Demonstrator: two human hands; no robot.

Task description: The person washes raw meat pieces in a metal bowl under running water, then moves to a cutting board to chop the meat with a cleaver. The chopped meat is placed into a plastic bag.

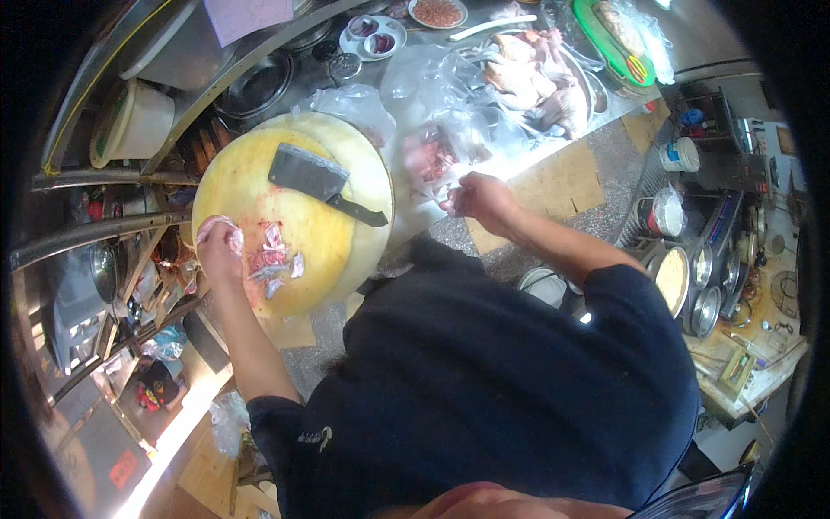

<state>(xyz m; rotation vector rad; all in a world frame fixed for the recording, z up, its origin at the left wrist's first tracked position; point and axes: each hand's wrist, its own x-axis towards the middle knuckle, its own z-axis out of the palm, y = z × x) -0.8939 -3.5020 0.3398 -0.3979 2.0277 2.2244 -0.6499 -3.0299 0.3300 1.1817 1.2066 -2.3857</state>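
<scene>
My left hand [222, 256] grips a piece of raw poultry [213, 225] at the left edge of a round yellow chopping board [311, 259]. Beside it on the board lie several small chopped poultry pieces [269, 259] among reddish stains. A cleaver [308, 172] rests flat across the upper board, its black handle pointing right. My right hand [483, 201] is off the board with fingers curled, by the near edge of a clear plastic bag [447, 146] holding chopped raw meat. Whether its fingers pinch the bag or a scrap is unclear.
Beyond the bag, a large tray [583, 84] holds raw whole poultry [525, 71]. A green board [600, 39] with scissors [637, 68] lies farther right. Small dishes stand on a white plate [389, 29]; a dark metal bowl [256, 84] sits behind the chopping board.
</scene>
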